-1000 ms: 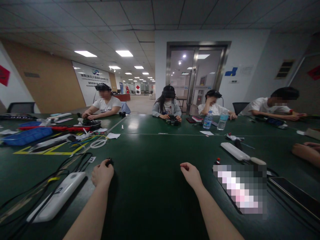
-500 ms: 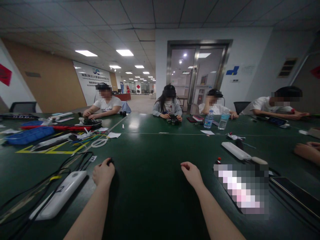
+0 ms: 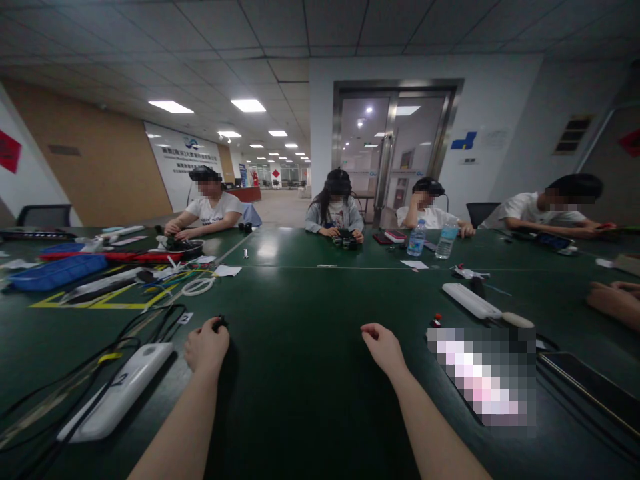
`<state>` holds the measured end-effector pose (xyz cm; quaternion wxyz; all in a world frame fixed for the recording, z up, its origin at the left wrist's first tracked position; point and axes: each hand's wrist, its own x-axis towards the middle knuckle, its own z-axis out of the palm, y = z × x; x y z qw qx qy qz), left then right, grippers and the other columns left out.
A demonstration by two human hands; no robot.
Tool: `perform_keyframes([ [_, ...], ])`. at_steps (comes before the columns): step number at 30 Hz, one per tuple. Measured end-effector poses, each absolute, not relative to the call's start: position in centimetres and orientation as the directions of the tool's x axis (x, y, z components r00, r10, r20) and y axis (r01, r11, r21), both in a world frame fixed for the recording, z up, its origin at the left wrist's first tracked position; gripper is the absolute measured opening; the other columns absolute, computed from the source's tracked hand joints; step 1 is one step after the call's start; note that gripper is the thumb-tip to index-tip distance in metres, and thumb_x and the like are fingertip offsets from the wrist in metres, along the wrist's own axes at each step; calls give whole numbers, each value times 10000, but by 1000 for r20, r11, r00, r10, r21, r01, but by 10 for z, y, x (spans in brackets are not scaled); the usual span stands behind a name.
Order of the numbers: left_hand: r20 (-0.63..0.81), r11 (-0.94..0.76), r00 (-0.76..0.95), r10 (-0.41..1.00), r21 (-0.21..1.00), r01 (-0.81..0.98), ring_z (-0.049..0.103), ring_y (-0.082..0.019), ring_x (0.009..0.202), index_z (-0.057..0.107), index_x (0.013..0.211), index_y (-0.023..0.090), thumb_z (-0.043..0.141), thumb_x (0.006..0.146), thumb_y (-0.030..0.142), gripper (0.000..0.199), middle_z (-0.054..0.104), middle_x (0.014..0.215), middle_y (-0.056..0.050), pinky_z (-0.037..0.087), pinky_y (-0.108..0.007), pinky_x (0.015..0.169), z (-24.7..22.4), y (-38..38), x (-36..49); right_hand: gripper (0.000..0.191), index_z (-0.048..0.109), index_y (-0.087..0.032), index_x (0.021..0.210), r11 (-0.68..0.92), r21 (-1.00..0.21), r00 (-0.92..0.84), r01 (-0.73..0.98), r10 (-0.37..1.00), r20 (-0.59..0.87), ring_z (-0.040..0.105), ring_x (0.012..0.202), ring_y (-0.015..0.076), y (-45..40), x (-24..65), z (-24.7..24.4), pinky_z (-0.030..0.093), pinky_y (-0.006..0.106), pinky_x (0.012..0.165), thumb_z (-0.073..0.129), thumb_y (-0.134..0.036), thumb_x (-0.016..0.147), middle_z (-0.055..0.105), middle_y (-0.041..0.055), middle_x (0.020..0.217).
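Observation:
My left hand (image 3: 206, 347) rests on the dark green table (image 3: 300, 373), closed around a small black object (image 3: 220, 324). Only a bit of that object shows past the fingers, so its kind cannot be made out. Left of this hand lies a white power bank (image 3: 123, 390) marked 2, with black cables (image 3: 127, 343) running over and behind it. My right hand (image 3: 384, 348) lies on the table too, fingers curled in, with nothing visible in them. To its right is a phone-like slab (image 3: 480, 377), its bright face blurred out.
Several people sit across the table. At left are a blue tray (image 3: 57, 272), a coiled white cable (image 3: 198, 287) and tangled wires. Two water bottles (image 3: 416, 239) stand at the back right. Nearer are another white power bank (image 3: 470, 301), a dark phone (image 3: 593, 383) and a person's hand (image 3: 613, 300).
Both my hands keep their place and grip. The whole view has shifted very slightly. At the far right, a person's hands and the thing in them have moved a little.

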<state>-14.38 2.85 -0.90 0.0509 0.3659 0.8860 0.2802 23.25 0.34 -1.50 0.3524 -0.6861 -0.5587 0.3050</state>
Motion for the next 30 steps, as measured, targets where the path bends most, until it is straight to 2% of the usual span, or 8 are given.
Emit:
perform_keyframes([
  [18,114,571,-719,686,527,629,512,-321,1090,570,1201,289,416,824,383,418,523,1198,-135,420,-438,854,-15,33,-149,225,650,-222,966,-93,-826,179,556,984,10,617,939,207,7,235,-22,478,331,817,533,-234,775,670,32,980],
  [30,100,578,-720,686,525,624,504,-347,1104,575,1193,287,431,808,410,429,510,1210,-161,423,-444,853,-13,32,-148,220,650,-219,963,-91,-839,180,536,984,7,610,956,210,5,234,-19,481,344,820,534,-223,776,659,42,1008],
])
